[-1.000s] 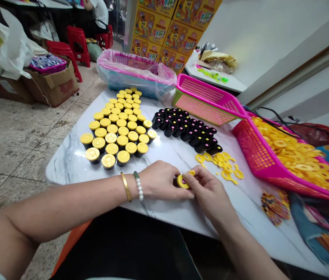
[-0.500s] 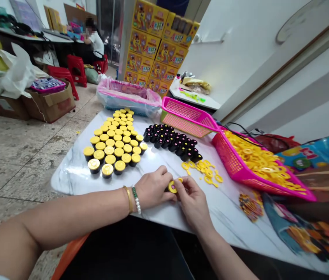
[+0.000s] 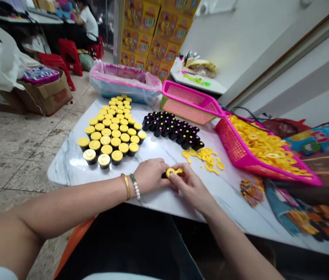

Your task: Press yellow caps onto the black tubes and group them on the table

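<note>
My left hand (image 3: 150, 175) and my right hand (image 3: 188, 187) meet at the near edge of the white marble table (image 3: 65, 165). Together they pinch a small black cup with a yellow ring cap (image 3: 170, 172) on it; both hands are closed round it. Beyond my left hand stand several black cups with yellow caps (image 3: 110, 132) in rows. Uncapped black cups (image 3: 171, 130) are grouped in the middle. Loose yellow rings (image 3: 205, 158) lie just beyond my right hand.
A pink basket of yellow rings (image 3: 265, 149) sits tilted at the right, an empty pink basket (image 3: 189, 102) behind it. A bag-lined bin (image 3: 123, 81) stands at the far edge. Printed packets (image 3: 295, 217) lie at the right. A person (image 3: 87, 21) sits far back by red stools.
The view shifted up and then back down. My hands stay together on the cup, with the yellow ring now pressed flatter onto its top.
</note>
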A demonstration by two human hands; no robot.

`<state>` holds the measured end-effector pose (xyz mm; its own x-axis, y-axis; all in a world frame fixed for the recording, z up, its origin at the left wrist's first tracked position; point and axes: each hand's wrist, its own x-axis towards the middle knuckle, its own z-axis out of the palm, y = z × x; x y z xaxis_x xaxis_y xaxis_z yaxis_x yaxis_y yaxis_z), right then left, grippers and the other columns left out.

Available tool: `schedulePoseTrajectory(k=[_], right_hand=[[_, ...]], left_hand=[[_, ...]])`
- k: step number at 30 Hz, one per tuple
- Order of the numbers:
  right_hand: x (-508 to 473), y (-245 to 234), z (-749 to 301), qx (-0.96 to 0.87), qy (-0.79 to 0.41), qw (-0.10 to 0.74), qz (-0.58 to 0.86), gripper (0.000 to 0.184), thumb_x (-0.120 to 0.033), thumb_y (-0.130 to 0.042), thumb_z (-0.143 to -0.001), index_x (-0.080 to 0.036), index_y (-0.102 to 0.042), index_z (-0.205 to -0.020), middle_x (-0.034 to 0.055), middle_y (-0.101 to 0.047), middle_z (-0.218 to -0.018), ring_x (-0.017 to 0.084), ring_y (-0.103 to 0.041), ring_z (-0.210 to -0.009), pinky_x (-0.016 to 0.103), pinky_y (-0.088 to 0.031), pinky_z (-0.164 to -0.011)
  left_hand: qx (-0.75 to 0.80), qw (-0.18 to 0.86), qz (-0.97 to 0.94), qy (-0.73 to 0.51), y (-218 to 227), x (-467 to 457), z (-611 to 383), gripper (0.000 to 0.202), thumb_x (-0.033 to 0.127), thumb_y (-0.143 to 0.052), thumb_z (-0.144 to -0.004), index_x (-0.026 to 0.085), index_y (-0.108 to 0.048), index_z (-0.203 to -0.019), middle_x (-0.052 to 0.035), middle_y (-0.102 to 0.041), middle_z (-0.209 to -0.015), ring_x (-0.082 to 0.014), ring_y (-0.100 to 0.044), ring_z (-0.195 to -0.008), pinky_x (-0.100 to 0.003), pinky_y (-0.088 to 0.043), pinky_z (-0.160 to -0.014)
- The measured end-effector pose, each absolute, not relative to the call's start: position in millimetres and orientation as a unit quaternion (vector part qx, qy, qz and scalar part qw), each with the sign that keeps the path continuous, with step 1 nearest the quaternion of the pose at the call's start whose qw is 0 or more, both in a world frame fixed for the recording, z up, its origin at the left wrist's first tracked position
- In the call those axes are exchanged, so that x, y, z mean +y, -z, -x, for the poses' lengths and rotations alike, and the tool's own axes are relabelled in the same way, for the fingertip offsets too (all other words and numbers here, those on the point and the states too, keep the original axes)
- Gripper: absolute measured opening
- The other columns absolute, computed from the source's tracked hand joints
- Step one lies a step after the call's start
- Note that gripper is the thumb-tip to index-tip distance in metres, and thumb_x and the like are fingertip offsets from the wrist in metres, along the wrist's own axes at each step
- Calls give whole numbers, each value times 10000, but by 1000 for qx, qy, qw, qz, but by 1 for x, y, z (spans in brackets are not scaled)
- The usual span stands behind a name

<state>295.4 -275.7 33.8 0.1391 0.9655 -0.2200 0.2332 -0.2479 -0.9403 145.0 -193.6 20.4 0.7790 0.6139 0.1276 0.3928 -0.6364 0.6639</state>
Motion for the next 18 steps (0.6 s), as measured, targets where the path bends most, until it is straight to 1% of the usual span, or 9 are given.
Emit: schedulePoseTrajectory(k=[2,4,6,8,11,13,15,16,18], right_hand=[[-277,-31,-302,-418,-505,438,615,454,-550,-714,-732,-199,-554,-970,-32,-586,-653,109,-532,-537,240,-449,-509],[-275,-30,-312,-356,-552,475,585,447,-522,-746,-702,-167,-621,-944,5,-609,-710,113,-562,-596,237,-467,-535],[-270,-32,-321,-318,-590,479,568,417,-475,-791,-660,-144,-650,-872,5,-589,-690,94,-543,-586,207,-442,-505],[-264,-35,-326,-326,-615,438,570,401,-446,-821,-632,-146,-625,-813,-30,-542,-612,64,-477,-502,176,-371,-430],[-254,-42,-324,-408,-603,337,597,418,-478,-796,-666,-178,-545,-812,-75,-505,-537,50,-403,-409,162,-280,-363],[-250,-45,-320,-462,-569,287,617,420,-482,-776,-695,-192,-502,-824,-89,-507,-531,48,-403,-396,158,-281,-358],[-251,-46,-317,-484,-548,266,628,411,-503,-734,-737,-199,-477,-841,-103,-483,-516,50,-401,-389,157,-291,-352],[-254,-46,-315,-484,-546,268,629,407,-523,-702,-762,-204,-472,-867,-110,-463,-505,53,-395,-379,159,-302,-346],[-261,-45,-312,-472,-549,295,623,411,-554,-636,-804,-212,-469,-959,-119,-447,-516,59,-393,-367,176,-360,-351]], left_hand=[[285,323,-885,-176,-19,-194,-145,290,465,-677,-800,191,-718,-885,-28,-633,-838,-161,-589,-736,-244,-410,-636],[278,326,-886,-176,-20,-192,-144,239,413,-693,-786,191,-722,-868,-23,-642,-833,-156,-594,-737,-236,-405,-630],[267,326,-890,-177,-20,-191,-143,189,364,-681,-783,198,-725,-863,-17,-649,-825,-153,-597,-736,-232,-399,-628],[259,325,-892,-176,-21,-191,-143,183,357,-658,-790,207,-727,-868,-16,-656,-820,-153,-599,-729,-233,-388,-616],[260,321,-896,-159,-22,-190,-144,236,405,-617,-815,210,-730,-885,-28,-671,-807,-170,-608,-717,-245,-373,-591],[269,316,-899,-140,-23,-190,-145,264,432,-593,-829,217,-731,-896,-37,-683,-785,-195,-622,-722,-257,-376,-586],[283,304,-901,-122,-24,-192,-147,276,440,-577,-836,220,-727,-908,-52,-696,-777,-229,-642,-747,-274,-397,-597],[288,299,-903,-114,-25,-193,-147,282,445,-572,-839,217,-722,-910,-61,-702,-782,-247,-652,-762,-286,-413,-606],[294,292,-904,-106,-26,-196,-146,284,442,-562,-845,203,-701,-912,-79,-712,-822,-277,-667,-802,-313,-448,-632]])
